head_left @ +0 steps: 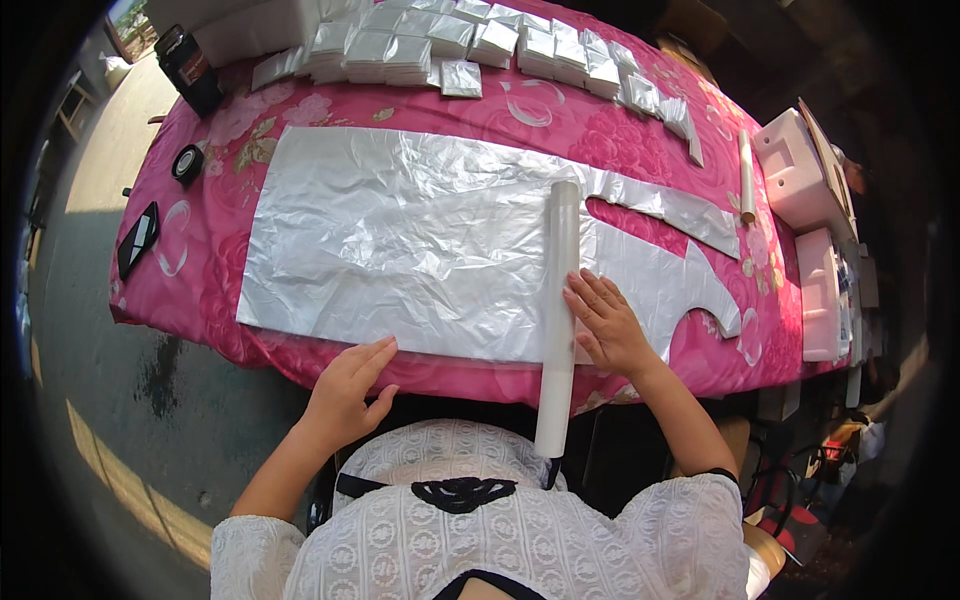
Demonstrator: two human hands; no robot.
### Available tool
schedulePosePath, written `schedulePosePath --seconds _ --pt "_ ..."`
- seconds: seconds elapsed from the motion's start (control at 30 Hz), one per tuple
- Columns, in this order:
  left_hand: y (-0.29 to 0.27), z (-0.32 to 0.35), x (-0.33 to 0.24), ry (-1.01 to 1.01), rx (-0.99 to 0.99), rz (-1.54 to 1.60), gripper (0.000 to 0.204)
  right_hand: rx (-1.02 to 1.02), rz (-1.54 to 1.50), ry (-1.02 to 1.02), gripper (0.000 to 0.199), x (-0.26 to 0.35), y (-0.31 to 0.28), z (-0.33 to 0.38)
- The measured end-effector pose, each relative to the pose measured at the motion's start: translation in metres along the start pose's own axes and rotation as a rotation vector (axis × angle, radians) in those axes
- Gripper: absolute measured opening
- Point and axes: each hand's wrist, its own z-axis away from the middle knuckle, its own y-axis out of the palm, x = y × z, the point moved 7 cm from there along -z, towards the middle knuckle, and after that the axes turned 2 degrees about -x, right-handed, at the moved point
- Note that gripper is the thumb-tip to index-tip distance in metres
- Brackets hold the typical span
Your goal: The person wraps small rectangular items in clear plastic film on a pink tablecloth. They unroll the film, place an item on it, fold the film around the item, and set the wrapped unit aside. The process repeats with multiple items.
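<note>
On the counter point(215, 290): tube point(560, 300) across a flat silver bag point(400, 240).
Right hand point(608, 325) lies open by the tube, left hand point(345, 385) open at the bag's near edge; I'd keep both flat and the tube square.

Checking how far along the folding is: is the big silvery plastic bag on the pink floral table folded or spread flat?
Spread flat: the big silvery plastic bag lies open across the pink floral tablecloth, handles extended rightward, a white tube across it.

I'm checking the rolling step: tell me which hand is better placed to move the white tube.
Right. The right hand already rests flat against the white tube on the plastic bag; the left hand sits at the bag's near edge, apart from the tube.
</note>
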Motion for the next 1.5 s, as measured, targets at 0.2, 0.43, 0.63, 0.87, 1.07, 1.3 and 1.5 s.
schedulePosePath --seconds 0.2,0.43,0.63,0.87,1.07,1.3,1.5 --pt "-0.025 0.003 0.006 -0.038 -0.144 0.066 0.063 0.116 -0.142 -0.234 0.05 0.087 0.033 -0.093" --pt "-0.058 0.049 0.035 -0.261 -0.293 0.221 0.065 -0.157 -0.573 -0.526 0.027 0.166 -0.023 -0.158" --pt "-0.057 0.087 0.065 -0.379 -0.298 0.373 0.062 0.089 -0.08 -0.458 0.05 0.116 0.037 -0.163" --pt "-0.059 0.092 0.072 -0.471 -0.311 0.373 0.064 0.055 -0.003 -0.634 0.064 0.184 0.086 -0.245" --pt "-0.06 0.08 0.072 -0.635 -0.181 0.065 0.089 -0.215 -0.34 -0.546 0.058 0.233 0.072 -0.297" --pt "-0.055 0.089 0.086 -0.732 -0.173 0.083 0.087 -0.037 -0.174 -0.585 0.057 0.191 0.08 -0.26" --pt "-0.07 0.103 0.099 -0.892 -0.176 0.069 0.078 -0.051 -0.196 -0.599 0.057 0.22 0.103 -0.292"
